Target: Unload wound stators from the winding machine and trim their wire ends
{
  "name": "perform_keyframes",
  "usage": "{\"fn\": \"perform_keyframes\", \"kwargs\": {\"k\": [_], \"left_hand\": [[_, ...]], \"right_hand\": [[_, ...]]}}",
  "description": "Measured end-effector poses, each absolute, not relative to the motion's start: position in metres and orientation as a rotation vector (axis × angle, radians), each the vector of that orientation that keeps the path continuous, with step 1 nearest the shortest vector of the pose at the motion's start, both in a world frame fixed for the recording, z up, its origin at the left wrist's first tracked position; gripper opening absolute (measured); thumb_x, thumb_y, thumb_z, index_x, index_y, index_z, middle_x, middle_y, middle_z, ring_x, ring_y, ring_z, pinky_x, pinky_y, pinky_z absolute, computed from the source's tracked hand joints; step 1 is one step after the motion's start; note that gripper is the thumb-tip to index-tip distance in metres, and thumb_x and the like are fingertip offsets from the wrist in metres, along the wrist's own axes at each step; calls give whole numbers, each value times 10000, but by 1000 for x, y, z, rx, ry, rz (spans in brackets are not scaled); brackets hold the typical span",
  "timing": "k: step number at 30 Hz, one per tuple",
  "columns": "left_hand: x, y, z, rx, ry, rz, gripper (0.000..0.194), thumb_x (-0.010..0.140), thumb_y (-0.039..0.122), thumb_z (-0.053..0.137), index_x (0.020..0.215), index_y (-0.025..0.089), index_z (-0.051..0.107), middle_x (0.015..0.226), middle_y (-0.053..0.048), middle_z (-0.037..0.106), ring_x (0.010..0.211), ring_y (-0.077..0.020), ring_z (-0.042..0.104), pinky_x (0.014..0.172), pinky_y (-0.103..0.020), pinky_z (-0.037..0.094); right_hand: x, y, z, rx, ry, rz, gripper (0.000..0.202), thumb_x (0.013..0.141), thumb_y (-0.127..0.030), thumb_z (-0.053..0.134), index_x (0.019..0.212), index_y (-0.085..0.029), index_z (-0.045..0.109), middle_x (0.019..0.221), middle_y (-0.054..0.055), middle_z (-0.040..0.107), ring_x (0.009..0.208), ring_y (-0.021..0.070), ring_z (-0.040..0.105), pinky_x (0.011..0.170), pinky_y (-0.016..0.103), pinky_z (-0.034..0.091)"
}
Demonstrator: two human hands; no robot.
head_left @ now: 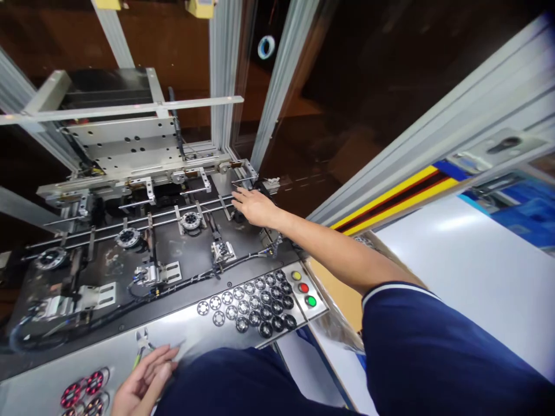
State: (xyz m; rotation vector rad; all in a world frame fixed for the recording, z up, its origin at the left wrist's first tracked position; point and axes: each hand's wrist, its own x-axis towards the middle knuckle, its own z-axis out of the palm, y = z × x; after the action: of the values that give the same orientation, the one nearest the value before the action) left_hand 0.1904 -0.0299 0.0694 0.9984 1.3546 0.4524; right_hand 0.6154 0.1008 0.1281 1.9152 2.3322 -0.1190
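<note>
My right hand (255, 208) reaches over the rightmost station of the machine, palm down, fingers stretched out by the metal rails. A dark round part (238, 216) under it is mostly hidden. Further left along the rails, ring-shaped metal parts sit in the other stations: one (191, 221) nearest the hand, another (128, 237), and one (51, 258) at the far left. My left hand (145, 378) is low at the table's front edge, fingers loosely bent and thumb apart, nothing visible in it. Green-handled cutting pliers (142, 342) lie right beside its fingers.
Several black-and-silver ring parts (254, 303) lie in rows on the metal ledge, beside yellow, red and green push buttons (303, 288). Copper-red wound coils (82, 390) sit at the lower left. Metal arms (203, 179) and frame posts (223, 75) surround the stations; a white surface (451, 254) stands right.
</note>
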Motion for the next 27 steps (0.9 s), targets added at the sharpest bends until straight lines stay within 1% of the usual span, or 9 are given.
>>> {"fn": "perform_keyframes", "kwargs": {"k": [2, 5, 10, 13, 16, 18, 21, 23, 27], "left_hand": [[193, -36, 72, 1026, 1382, 521, 513, 653, 563, 808, 1020, 208, 764, 1058, -110, 792, 938, -276, 755, 906, -334, 586], [197, -44, 76, 1025, 1428, 555, 522, 670, 578, 786, 1022, 193, 762, 1055, -113, 791, 953, -283, 750, 953, -363, 564], [190, -49, 77, 977, 1431, 478, 529, 673, 578, 782, 1040, 198, 762, 1104, -117, 780, 1030, -293, 731, 992, -377, 541], [177, -40, 87, 1054, 1502, 575, 497, 686, 576, 767, 1022, 211, 764, 1088, -102, 784, 1027, -302, 727, 992, -382, 541], [166, -4, 110, 1439, 1625, 690, 453, 751, 553, 711, 1087, 251, 742, 1120, -69, 775, 1074, -295, 706, 1039, -363, 501], [169, 35, 123, 1887, 1617, 728, 448, 872, 520, 568, 1191, 230, 690, 1216, -79, 735, 1121, -279, 682, 1083, -373, 457], [187, 103, 126, 2463, 1573, 466, 504, 978, 347, 352, 1337, 71, 571, 1411, -178, 599, 1332, -288, 535, 1149, -432, 377], [203, 141, 117, 2539, 1537, 335, 489, 957, 256, 378, 1385, 74, 530, 1508, -154, 506, 1458, -288, 370, 1178, -453, 330], [221, 180, 94, 2619, 1520, 95, 532, 930, 151, 386, 1458, 134, 454, 1585, -122, 398, 1501, -327, 268, 1175, -571, 273]], "right_hand": [[596, 115, 133, 1776, 2484, -123, 672, 807, 25, 514, 1457, -129, 453, 1602, 168, 320, 1503, 337, 236, 1126, 566, 379], [570, 138, 129, 1511, 2639, -222, 789, 760, 68, 499, 1489, -221, 415, 1614, 68, 326, 1510, 258, 243, 1132, 471, 408], [556, 161, 106, 1308, 2674, -315, 775, 733, 103, 452, 1453, -184, 476, 1598, 60, 352, 1496, 284, 276, 1143, 479, 386], [558, 161, 97, 1290, 2674, -316, 785, 741, 100, 436, 1466, -201, 459, 1605, 67, 332, 1497, 281, 275, 1145, 498, 365], [559, 159, 95, 1273, 2684, -307, 774, 742, 90, 447, 1464, -189, 462, 1599, 88, 341, 1498, 283, 271, 1149, 508, 345], [557, 157, 95, 1261, 2697, -292, 763, 743, 82, 457, 1462, -174, 466, 1592, 109, 350, 1497, 293, 274, 1147, 523, 340], [554, 155, 95, 1249, 2723, -265, 778, 731, 77, 482, 1465, -182, 464, 1581, 122, 364, 1492, 305, 284, 1135, 538, 353], [554, 154, 93, 1248, 2737, -254, 790, 717, 80, 495, 1463, -177, 467, 1574, 135, 372, 1486, 313, 298, 1123, 537, 372], [556, 153, 90, 1262, 2753, -252, 791, 708, 78, 497, 1455, -180, 481, 1562, 136, 392, 1478, 307, 320, 1120, 528, 388]]}}
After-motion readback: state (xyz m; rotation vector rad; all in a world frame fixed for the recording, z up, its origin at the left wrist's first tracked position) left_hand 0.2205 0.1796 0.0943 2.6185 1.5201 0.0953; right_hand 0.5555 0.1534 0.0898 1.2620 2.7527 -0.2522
